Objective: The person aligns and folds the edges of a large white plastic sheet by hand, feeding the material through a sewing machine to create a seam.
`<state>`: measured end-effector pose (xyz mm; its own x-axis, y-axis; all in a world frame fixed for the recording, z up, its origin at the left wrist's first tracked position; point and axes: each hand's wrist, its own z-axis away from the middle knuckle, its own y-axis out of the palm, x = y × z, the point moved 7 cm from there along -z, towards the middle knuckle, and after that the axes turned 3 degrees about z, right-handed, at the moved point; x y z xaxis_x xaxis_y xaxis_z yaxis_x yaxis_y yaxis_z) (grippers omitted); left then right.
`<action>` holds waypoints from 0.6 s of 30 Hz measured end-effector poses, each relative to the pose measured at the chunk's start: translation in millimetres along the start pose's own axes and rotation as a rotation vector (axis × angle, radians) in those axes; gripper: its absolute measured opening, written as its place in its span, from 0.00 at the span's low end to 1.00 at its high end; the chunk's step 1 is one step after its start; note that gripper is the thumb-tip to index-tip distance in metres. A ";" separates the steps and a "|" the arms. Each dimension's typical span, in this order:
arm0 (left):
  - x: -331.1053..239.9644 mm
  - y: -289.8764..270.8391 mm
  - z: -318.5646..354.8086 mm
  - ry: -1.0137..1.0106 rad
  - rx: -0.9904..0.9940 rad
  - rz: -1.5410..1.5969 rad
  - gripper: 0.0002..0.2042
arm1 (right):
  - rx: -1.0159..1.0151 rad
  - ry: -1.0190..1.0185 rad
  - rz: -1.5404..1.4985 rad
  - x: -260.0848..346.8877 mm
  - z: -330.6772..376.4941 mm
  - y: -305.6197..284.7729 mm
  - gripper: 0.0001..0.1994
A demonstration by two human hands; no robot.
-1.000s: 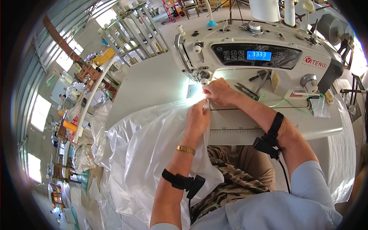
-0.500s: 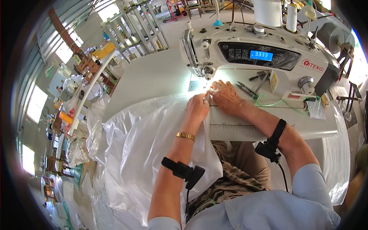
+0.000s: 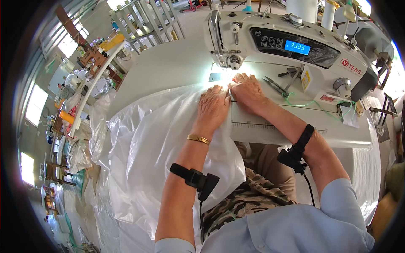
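Note:
A white, shiny plastic-like sheet runs from the sewing machine's lit needle area down over the table's front edge and my lap. My left hand lies on the sheet just in front of the needle, its fingers stretched forward. Close beside it, my right hand has its fingers bent and pressed together at the sheet's right edge; the fingertips are partly hidden by glare. Above both hands stands the white sewing machine, its presser area washed out by the lamp.
To the right of my right hand, dark thread snips lie on the machine bed, with green thread near them. A printed ruler strip follows the table's front edge. Thread cones stand behind the machine. A grey metal rack is at the back left.
My left hand has gone from a pinch near the needle to lying flatter on the sheet, slightly left. My right hand stays at the sheet's edge. The view has shifted a little.

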<state>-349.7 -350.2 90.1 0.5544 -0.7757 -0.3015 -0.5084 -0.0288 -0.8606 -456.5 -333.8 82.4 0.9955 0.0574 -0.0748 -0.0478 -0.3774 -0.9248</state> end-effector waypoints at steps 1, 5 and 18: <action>1.4 1.9 -0.2 0.003 -0.006 0.009 0.16 | 0.000 -0.002 -0.001 -0.1 -0.4 0.2 0.10; -0.4 0.6 -5.4 -0.029 0.041 0.037 0.15 | -0.031 -0.030 0.027 -0.5 -0.6 -0.1 0.07; 1.9 0.9 -14.0 0.040 -0.059 0.003 0.12 | -0.040 0.012 -0.004 -7.9 -4.8 5.0 0.06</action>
<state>-358.3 -360.5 94.5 0.5264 -0.8006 -0.2865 -0.5486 -0.0623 -0.8338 -464.1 -340.6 80.2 0.9966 0.0480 -0.0663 -0.0406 -0.4137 -0.9095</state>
